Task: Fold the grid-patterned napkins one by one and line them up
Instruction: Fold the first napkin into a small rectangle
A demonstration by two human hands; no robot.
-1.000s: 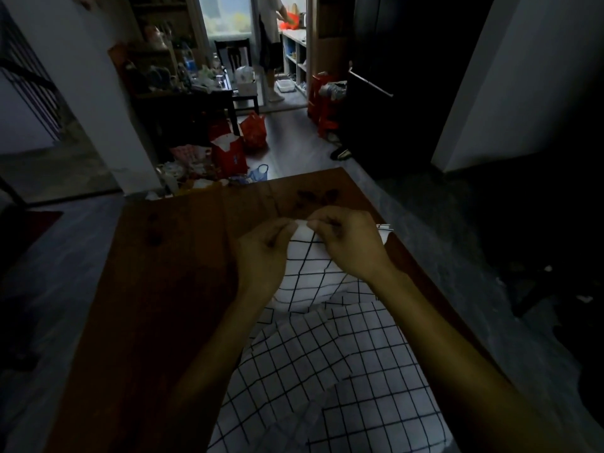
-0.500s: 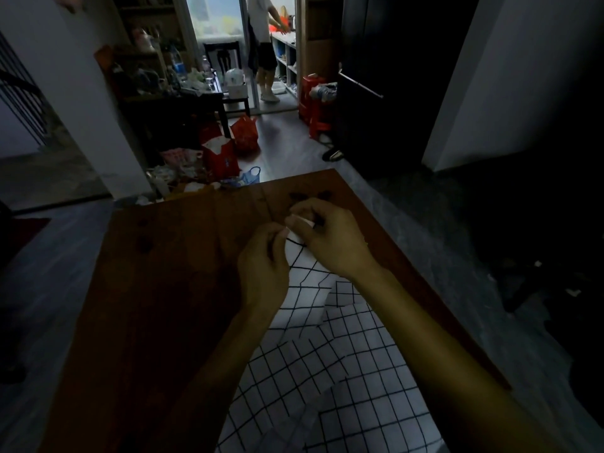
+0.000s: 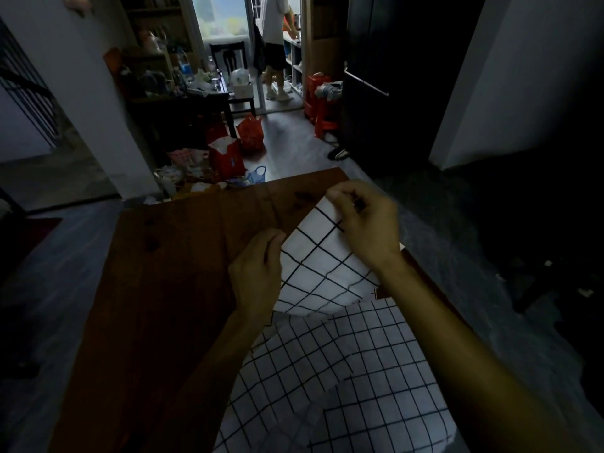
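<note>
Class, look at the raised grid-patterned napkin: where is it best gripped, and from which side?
Grip the raised napkin at its two upper corners, as the left hand and right hand do, coming from above; it hangs limp, so only corner pinches spread it flat.

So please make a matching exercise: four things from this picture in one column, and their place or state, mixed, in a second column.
1. left hand
2. right hand
3. held napkin
4. wooden table

a. pinches the napkin's top corner
b. lifted between both hands
c. grips the napkin's left edge
d. bare along its left side

Pairs: 1-c, 2-a, 3-b, 4-d
</note>
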